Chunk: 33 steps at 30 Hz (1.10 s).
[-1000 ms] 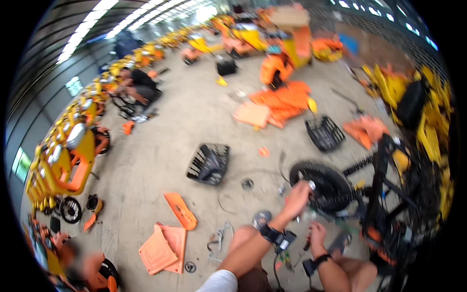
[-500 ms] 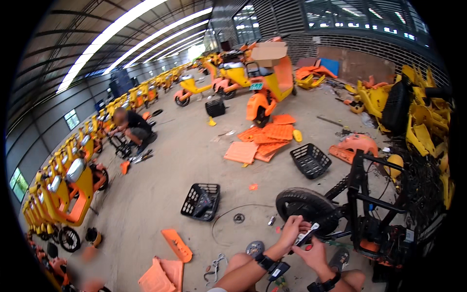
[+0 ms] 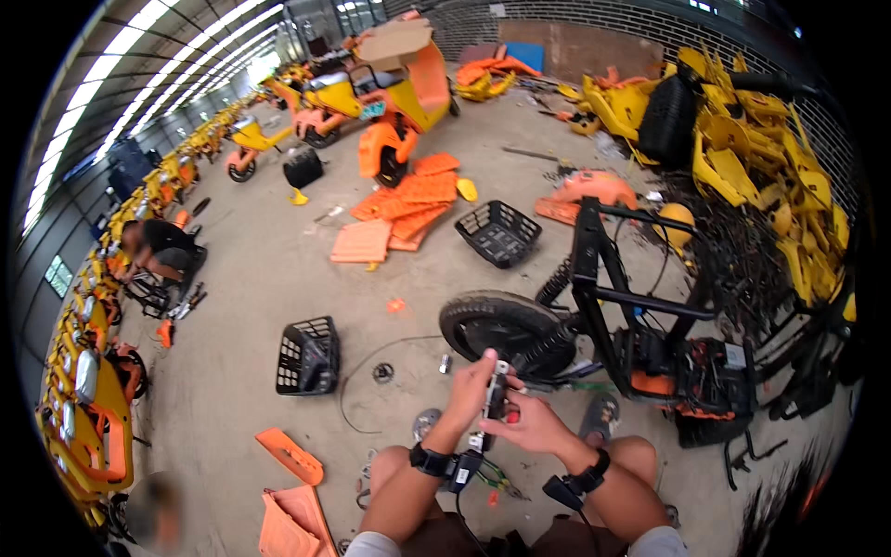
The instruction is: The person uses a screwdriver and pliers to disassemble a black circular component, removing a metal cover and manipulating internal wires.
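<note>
A small black-and-silver piece [image 3: 496, 397] is held between my two hands, over the floor in front of my knees; I cannot make out its exact kind. My left hand [image 3: 469, 392] is closed round its left side, and my right hand [image 3: 536, 422] pinches it from the right. A red spot shows by the right fingers. Just beyond my hands lies a stripped black scooter frame [image 3: 587, 251] with its wheel [image 3: 506, 334] still attached. Below my left wrist, pliers with green handles [image 3: 506, 485] lie on the floor between my feet.
Black plastic baskets [image 3: 307, 356] [image 3: 498, 234] sit on the floor, near orange panels [image 3: 399, 209]. Yellow body parts [image 3: 733, 148] are heaped at right. Parked scooters [image 3: 408, 97] stand behind, more along the left. A co-worker [image 3: 162, 249] crouches at far left.
My view has turned to the right and tilted down, so the surroundings shift left and up. The black-and-silver piece stays in both hands, which now appear nearer the middle.
</note>
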Each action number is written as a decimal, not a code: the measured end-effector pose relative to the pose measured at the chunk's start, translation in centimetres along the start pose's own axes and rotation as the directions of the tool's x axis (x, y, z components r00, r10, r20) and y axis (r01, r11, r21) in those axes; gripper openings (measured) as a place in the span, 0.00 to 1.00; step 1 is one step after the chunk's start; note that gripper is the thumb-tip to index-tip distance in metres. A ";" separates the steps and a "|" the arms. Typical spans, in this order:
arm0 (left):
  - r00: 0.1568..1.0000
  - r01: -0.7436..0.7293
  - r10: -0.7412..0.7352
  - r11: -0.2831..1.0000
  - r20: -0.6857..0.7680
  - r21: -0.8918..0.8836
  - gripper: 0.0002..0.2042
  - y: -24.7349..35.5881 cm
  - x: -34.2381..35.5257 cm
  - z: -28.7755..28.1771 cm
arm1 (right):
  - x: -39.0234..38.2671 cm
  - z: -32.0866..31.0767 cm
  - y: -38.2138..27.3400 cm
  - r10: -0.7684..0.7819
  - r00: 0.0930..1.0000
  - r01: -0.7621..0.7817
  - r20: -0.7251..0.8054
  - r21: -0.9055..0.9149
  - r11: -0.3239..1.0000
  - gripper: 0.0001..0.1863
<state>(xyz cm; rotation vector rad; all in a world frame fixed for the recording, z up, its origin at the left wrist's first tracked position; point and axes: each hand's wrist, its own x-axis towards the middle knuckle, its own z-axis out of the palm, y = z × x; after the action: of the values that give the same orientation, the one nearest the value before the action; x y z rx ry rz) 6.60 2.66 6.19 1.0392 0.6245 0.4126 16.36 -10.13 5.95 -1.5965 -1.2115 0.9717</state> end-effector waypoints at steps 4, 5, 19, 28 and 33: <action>0.995 0.083 -0.093 0.977 -0.039 -0.199 0.30 1.2 -0.6 -0.4 | -0.4 -0.5 -1.4 -0.002 0.997 -0.015 0.076 0.222 0.975 0.27; 0.993 0.104 -0.114 0.965 -0.027 -0.242 0.29 1.6 -0.5 -0.4 | -0.6 -1.1 -2.3 0.022 0.996 -0.049 0.090 0.310 0.950 0.29; 0.946 -0.312 0.299 0.741 -0.124 -0.595 0.25 3.5 -2.0 -3.9 | 0.5 -1.7 0.6 0.028 0.999 0.000 -0.031 0.675 0.738 0.20; 0.944 -0.309 0.306 0.703 -0.119 -0.641 0.24 3.8 -2.0 -3.2 | -0.2 -2.6 0.3 0.036 0.995 -0.100 0.096 0.818 0.566 0.24; 0.947 -0.300 0.304 0.708 -0.108 -0.639 0.24 3.8 -1.9 -3.9 | -0.6 -3.0 0.0 0.014 0.985 -0.159 0.172 0.870 0.466 0.24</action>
<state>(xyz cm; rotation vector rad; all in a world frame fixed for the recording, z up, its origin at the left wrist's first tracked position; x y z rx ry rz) 2.47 5.85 8.69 0.4570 0.2529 0.8515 19.02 -11.30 6.87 -0.7238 -0.4849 1.4808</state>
